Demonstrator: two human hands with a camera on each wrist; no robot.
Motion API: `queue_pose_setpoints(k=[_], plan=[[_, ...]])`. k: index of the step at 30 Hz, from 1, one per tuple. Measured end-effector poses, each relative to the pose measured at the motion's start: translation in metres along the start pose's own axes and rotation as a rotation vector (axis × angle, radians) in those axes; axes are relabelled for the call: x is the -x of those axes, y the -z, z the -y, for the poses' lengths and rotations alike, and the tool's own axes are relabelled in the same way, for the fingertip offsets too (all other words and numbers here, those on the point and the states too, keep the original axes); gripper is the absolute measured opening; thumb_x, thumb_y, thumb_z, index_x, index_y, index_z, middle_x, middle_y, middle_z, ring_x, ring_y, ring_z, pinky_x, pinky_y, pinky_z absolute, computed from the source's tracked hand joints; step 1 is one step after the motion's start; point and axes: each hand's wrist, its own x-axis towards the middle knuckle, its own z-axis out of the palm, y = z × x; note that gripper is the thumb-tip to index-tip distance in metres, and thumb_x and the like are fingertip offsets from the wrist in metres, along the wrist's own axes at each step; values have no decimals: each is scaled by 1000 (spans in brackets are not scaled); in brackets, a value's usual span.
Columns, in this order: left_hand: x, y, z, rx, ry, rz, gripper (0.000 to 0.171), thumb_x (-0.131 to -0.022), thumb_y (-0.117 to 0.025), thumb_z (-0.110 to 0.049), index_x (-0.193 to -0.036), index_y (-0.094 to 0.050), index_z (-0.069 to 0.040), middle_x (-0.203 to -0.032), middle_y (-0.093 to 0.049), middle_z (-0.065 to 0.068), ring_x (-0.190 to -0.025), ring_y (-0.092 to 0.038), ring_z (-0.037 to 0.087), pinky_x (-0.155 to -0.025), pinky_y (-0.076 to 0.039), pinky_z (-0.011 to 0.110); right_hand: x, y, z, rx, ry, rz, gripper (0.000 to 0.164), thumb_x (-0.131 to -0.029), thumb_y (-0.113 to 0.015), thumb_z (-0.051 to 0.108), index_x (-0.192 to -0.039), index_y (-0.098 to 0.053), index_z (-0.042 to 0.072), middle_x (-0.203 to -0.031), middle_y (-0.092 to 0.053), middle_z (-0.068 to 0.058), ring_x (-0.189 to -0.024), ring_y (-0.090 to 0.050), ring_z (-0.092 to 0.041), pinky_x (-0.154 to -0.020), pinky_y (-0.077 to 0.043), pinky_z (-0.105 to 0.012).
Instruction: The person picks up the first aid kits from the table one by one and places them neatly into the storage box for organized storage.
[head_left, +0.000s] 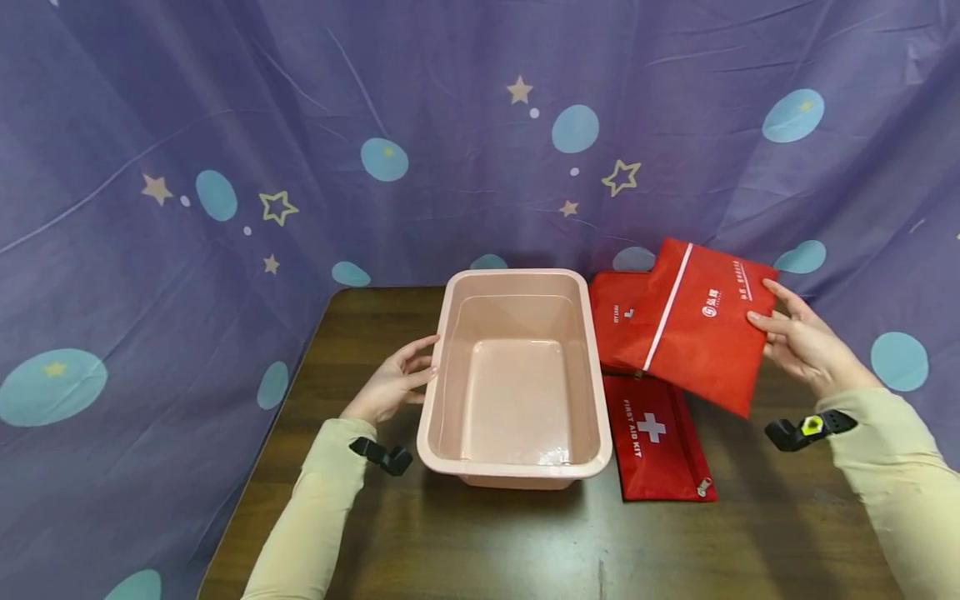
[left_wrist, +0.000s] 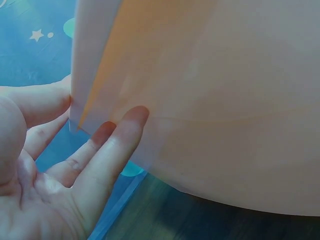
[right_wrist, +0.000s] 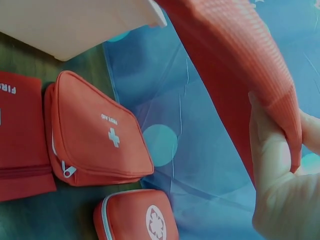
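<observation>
My right hand (head_left: 810,346) pinches the right edge of a flat red zippered pouch (head_left: 708,325), thumb on its face. The pouch hangs tilted over other red first aid bags, its white zipper strip toward the basin. In the right wrist view, thumb and fingers press both sides of the pouch (right_wrist: 245,65). My left hand (head_left: 393,383) touches the left side of a pale pink plastic basin (head_left: 517,471). Its fingers (left_wrist: 107,165) are extended against the outer wall below the rim in the left wrist view. Inside the basin, the bare floor shows.
A flat red first aid pouch (head_left: 660,450) lies right of the basin. Behind it sits a padded red first aid bag (right_wrist: 100,132), partly covered in the head view. A smaller red case (right_wrist: 142,217) shows in the right wrist view. A patterned purple curtain (head_left: 465,133) borders the wooden table (head_left: 480,550).
</observation>
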Motion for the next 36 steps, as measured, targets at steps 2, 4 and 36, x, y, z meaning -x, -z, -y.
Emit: queue_pose_setpoints(k=[2,4,36], plan=[[0,0,1,1,1,-1,63,-92,-53,3,-148,-27,-8,-114,-53,6,-89,-61,11,-69,-56,34,-2,-3,-1,16,3,5,60,-93,-38,-14,-134,-22,27,-98,-64,-7,-76,-68,-21,-61,-57,-31],[-1,0,1,4,3,1,63,-92,-53,4,-148,-27,-8,-115,-53,6,-89,-61,11,-69,-56,34,-3,-6,-2,30,2,12,58,-93,-38,-14,-133,-24,26,-98,-65,-6,-74,-67,-20,-58,-56,-30],[3,-1,-1,-9,12,-6,63,-93,-53,3,-149,-27,-9,-122,-50,13,-90,-61,11,-70,-57,34,-25,-57,-23,27,-78,91,65,-93,-41,-14,-139,-21,27,-104,-63,-6,-89,-67,-23,-69,-57,-38]])
